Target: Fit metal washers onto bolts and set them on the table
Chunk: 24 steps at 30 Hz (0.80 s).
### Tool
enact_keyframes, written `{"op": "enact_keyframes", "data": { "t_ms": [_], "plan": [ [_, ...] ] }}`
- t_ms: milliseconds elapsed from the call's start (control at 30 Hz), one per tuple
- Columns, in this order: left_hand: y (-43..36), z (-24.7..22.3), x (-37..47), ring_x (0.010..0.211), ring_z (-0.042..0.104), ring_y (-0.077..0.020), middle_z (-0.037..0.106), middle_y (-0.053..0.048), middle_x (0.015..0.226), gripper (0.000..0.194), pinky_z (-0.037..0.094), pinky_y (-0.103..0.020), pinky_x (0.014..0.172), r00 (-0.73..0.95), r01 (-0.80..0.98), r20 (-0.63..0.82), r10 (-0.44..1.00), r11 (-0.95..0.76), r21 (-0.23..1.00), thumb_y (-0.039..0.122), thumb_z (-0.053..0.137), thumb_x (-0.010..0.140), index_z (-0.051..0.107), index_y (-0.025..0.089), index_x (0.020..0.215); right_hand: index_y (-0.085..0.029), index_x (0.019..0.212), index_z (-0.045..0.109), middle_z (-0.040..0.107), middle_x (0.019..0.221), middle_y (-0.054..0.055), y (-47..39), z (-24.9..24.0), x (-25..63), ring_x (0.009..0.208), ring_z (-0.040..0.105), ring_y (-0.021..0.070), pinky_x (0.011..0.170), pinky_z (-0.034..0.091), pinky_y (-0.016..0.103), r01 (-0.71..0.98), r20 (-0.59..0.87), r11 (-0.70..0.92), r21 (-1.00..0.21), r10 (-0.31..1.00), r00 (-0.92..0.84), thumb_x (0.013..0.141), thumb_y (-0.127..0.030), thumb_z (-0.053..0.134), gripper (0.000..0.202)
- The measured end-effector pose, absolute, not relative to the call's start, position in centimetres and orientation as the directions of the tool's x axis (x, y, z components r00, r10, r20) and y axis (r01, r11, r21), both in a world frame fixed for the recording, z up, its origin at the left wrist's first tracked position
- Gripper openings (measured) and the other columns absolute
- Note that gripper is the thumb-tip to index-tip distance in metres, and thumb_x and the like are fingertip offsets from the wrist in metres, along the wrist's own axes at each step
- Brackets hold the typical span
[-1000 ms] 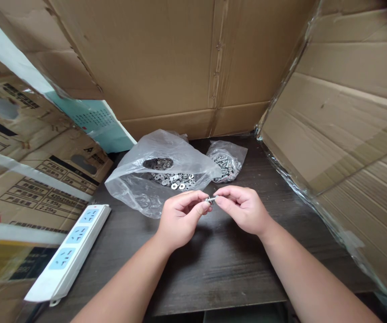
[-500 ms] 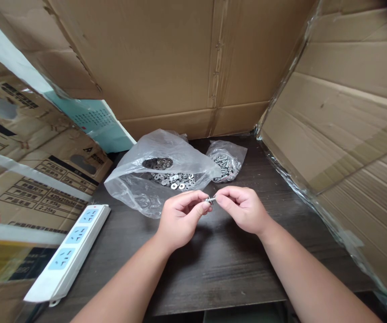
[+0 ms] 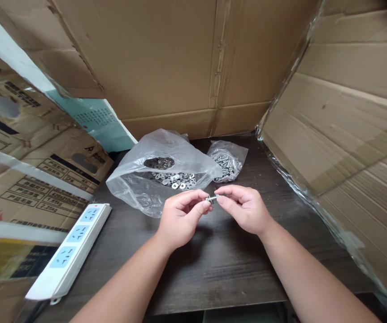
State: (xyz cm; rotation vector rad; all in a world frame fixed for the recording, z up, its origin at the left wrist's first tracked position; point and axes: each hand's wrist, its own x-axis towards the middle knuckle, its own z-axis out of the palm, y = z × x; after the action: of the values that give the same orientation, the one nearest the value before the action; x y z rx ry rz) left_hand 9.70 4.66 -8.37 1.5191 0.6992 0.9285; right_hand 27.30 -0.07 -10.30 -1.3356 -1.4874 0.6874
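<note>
Just above the dark table [image 3: 227, 278], a small metal bolt [image 3: 213, 198] lies roughly level between my two hands. My left hand [image 3: 181, 220] pinches its left end between thumb and index finger; what looks like a washer is around the bolt there, partly hidden by the fingertips. At the bolt's right end, the thumb and fingers of my right hand [image 3: 247, 208] are pinched closed on the tip. Behind my left hand is an open clear plastic bag [image 3: 126, 181] with many flat washers [image 3: 180, 185]. A smaller clear bag [image 3: 240, 151] of bolts [image 3: 225, 167] lies behind my right hand.
A white power strip [image 3: 82, 251] lies along the left of the table. Cardboard walls [image 3: 166, 58] stand at the back, left and right [image 3: 354, 107]. A pale green printed sheet [image 3: 94, 119] leans in the back left corner.
My right fingers have shifted very slightly along the bolt, and a little more of its shank shows. My left hand keeps its pinch. The view has moved slightly.
</note>
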Motion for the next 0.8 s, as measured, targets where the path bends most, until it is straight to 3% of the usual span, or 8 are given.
{"op": "enact_keyframes", "data": {
  "t_ms": [267,800],
  "plan": [
    [4.8,-8.7,9.6,0.065,0.062,-0.0052,0.065,-0.001,0.072,0.017,0.052,-0.013,0.063,0.523,-0.070,0.190,0.831,-0.179,0.981,0.029,0.068,0.075,0.067,0.014,0.082,-0.011,0.087,0.069,0.065,0.080,0.006,-0.1,-9.9,27.3,0.068,0.057,0.0055,0.062,0.045,0.014,0.422,0.312,0.269,-0.865,0.950,0.033,0.084,-0.041,0.055,0.033],
    [4.8,-9.2,9.5,0.067,0.063,-0.0070,0.066,-0.004,0.076,0.019,0.053,-0.016,0.064,0.546,-0.035,0.226,0.807,-0.248,0.968,0.030,0.066,0.076,0.068,0.013,0.085,-0.006,0.062,0.054,0.043,0.056,0.001,0.1,-9.3,27.2,0.055,0.035,-0.0003,0.052,0.031,0.012,0.402,0.275,0.255,-0.879,0.961,-0.010,0.088,-0.043,0.047,0.046]
  ]
}}
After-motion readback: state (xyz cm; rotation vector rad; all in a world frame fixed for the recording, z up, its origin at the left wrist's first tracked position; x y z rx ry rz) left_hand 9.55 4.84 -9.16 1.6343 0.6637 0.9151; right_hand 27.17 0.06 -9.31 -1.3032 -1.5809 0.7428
